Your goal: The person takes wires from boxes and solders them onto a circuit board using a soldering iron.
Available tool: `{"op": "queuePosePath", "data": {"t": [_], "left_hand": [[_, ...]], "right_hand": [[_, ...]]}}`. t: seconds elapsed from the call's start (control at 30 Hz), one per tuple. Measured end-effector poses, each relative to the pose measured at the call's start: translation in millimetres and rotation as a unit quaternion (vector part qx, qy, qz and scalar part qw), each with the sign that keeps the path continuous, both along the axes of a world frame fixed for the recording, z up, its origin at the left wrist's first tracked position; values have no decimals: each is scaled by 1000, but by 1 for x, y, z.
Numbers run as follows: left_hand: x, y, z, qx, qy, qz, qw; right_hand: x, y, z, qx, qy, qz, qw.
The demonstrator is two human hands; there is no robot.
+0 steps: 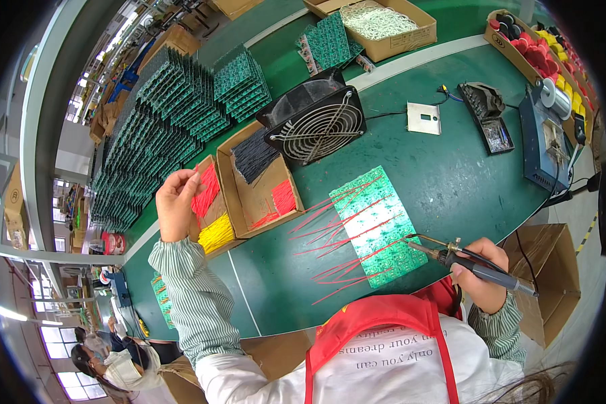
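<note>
My right hand (483, 271) grips a soldering iron (481, 269) with a thin curved metal tube fixed alongside it. Its tip is at the right edge of a green circuit board panel (396, 250) lying on the bench. Several red wires (340, 244) run across the panel in rows, their loose ends trailing off to the left. Over at the left, my left hand (175, 202) is closed in a pinch beside a bundle of red wires (207, 192) in a cardboard box. What the fingertips hold, if anything, is too small to make out.
Cardboard trays hold yellow wires (215, 233), black wires (252, 156) and shorter red wires (284, 196). Behind them stand a black fan (316, 121) and tall stacks of circuit boards (155, 121). A blue soldering station (544, 145) with a solder spool (555, 99) is at right. Another person (124, 360) sits at far left.
</note>
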State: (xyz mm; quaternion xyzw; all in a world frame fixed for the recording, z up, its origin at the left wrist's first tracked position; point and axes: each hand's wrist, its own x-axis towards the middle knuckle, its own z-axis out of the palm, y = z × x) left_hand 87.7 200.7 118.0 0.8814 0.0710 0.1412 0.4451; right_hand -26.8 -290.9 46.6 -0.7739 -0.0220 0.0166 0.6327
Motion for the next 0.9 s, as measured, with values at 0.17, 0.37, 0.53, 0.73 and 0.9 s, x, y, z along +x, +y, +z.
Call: {"op": "queuePosePath", "data": {"t": [0.17,0.37,0.53,0.73,0.9], "left_hand": [[5,7,-5,10,28,5,1000],[19,52,-27,330,9,118,936],[13,65,-38,257,-18,126,958],[-2,-1,-23,-14,1,61,998],[-65,-124,-25,63,102,-69,990]], "right_hand": [[-5,-4,-3,3,13,-8,1000],[-6,-3,-3,17,20,-18,999],[-4,-4,-2,2,18,-11,1000],[-6,-8,-2,-28,-3,-28,999],[7,-6,6,-40,-73,29,996]]}}
